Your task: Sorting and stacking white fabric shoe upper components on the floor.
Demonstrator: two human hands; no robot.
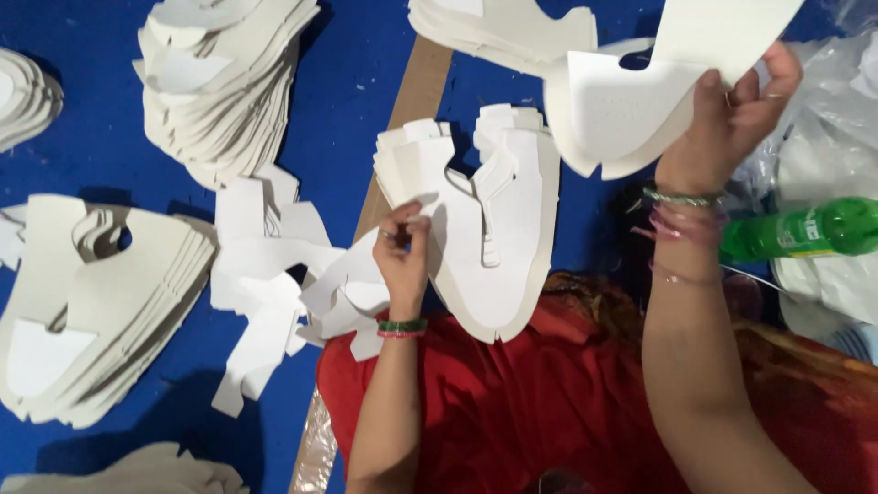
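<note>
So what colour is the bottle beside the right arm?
Green bottle, clearest in the head view.

Every cut sheet (498, 242) on show was off-white, plain, no print at all, and so was the curved piece (622, 114) up in the right hand (732, 114). The stacks (219, 78) on the left were the same pale cream, their edges shaded grey. Under them lay a deep blue cloth (357, 91), flecked with tiny white scraps. A tan strip of cardboard (416, 96) ran across it. The lap was bright red fabric (512, 402). On the left wrist sat a green and red bangle (402, 327); on the right, pink and green bangles (681, 215). A green plastic bottle (809, 229) lay on clear, whitish plastic wrap (828, 137).
</note>
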